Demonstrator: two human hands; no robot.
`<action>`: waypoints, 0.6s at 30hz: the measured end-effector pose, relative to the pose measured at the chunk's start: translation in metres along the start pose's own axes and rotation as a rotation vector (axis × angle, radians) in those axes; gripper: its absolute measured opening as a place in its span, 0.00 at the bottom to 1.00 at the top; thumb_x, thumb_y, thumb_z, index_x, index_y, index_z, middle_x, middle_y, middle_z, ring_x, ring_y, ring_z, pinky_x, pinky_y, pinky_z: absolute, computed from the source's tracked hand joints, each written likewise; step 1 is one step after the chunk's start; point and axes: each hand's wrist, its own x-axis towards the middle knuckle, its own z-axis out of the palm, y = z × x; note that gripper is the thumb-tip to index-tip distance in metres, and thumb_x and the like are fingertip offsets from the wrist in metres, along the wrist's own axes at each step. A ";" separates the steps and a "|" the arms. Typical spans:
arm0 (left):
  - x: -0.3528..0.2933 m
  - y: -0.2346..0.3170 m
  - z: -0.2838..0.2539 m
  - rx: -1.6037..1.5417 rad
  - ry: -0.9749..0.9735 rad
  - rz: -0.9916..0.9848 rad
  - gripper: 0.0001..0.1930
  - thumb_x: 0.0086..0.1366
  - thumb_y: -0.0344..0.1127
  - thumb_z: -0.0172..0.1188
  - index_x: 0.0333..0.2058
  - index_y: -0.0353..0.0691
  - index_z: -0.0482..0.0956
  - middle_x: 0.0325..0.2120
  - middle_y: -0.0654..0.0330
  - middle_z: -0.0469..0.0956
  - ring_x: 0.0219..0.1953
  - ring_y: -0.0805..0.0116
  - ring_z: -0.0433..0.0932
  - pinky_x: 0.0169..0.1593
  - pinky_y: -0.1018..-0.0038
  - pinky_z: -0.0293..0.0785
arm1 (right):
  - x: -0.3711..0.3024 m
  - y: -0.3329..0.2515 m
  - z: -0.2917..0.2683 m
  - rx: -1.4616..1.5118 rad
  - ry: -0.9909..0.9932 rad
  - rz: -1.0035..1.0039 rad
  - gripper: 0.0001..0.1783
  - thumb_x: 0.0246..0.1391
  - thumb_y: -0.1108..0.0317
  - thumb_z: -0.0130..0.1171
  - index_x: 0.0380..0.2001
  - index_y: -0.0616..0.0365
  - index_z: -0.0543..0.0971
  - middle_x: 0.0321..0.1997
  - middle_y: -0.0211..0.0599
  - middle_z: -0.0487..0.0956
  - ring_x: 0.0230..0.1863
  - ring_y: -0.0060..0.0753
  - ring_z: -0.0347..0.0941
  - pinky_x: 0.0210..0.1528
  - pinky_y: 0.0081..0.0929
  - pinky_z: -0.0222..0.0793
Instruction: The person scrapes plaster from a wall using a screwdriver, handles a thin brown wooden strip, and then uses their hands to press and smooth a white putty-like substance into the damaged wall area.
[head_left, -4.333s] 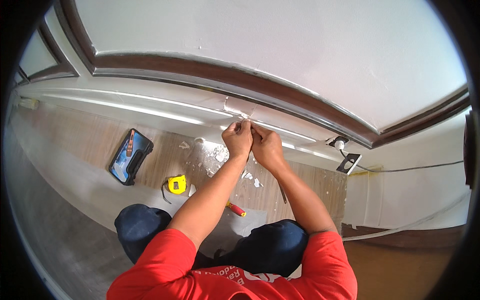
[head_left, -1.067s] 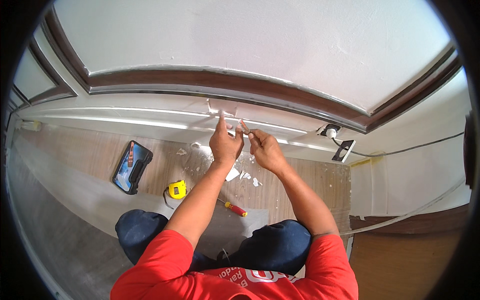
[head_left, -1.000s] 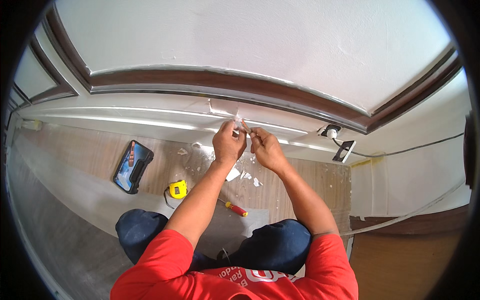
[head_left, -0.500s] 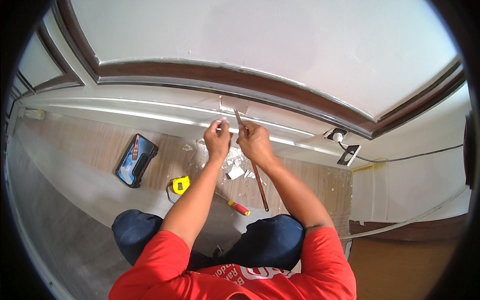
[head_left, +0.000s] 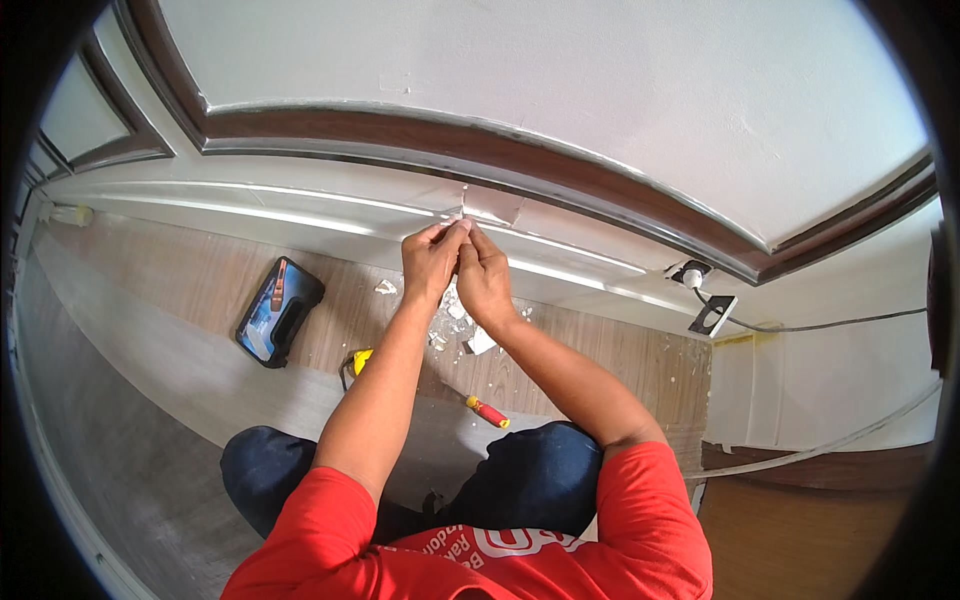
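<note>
My left hand [head_left: 429, 262] and my right hand [head_left: 484, 280] meet in front of the low white wall panel, fingers closed round a thin hacksaw blade [head_left: 463, 203]. Only a narrow bit of the blade shows above the fingertips, upright at the left edge of a rectangular cut patch [head_left: 492, 208] in the panel. My hands hide the rest of it. On the floor below lie broken white chips [head_left: 481, 342] and dust.
To the left lies a black and blue tool case [head_left: 278, 312]. A yellow tape measure [head_left: 361, 362] is partly behind my left forearm. A red and yellow screwdriver [head_left: 487, 411] lies before my knees. At right, a plug with cable [head_left: 692, 277] sits in a wall opening beside a loose cover plate [head_left: 712, 315].
My right hand has moved left and turned the blade, so its long brown end no longer shows. My left hand has closed in beside it, and both now touch at the patch's left edge.
</note>
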 end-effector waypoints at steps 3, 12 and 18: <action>0.005 -0.003 -0.006 0.036 0.004 -0.064 0.11 0.64 0.33 0.66 0.40 0.29 0.84 0.32 0.63 0.81 0.32 0.78 0.77 0.36 0.82 0.72 | -0.007 -0.004 0.010 0.082 0.040 0.043 0.25 0.70 0.66 0.43 0.65 0.69 0.67 0.51 0.44 0.79 0.45 0.25 0.74 0.47 0.21 0.71; 0.009 -0.004 -0.001 0.033 0.048 0.054 0.13 0.64 0.36 0.65 0.35 0.28 0.85 0.24 0.64 0.81 0.27 0.81 0.74 0.30 0.79 0.71 | -0.002 -0.001 0.019 0.227 0.068 0.090 0.23 0.70 0.69 0.44 0.65 0.67 0.68 0.44 0.37 0.81 0.39 0.18 0.72 0.40 0.16 0.70; 0.010 0.004 0.004 0.217 0.063 0.009 0.10 0.64 0.32 0.64 0.35 0.28 0.85 0.27 0.65 0.81 0.28 0.81 0.75 0.32 0.81 0.72 | 0.003 0.010 0.019 0.358 0.089 0.143 0.23 0.71 0.68 0.45 0.65 0.67 0.68 0.48 0.40 0.81 0.44 0.21 0.74 0.46 0.18 0.71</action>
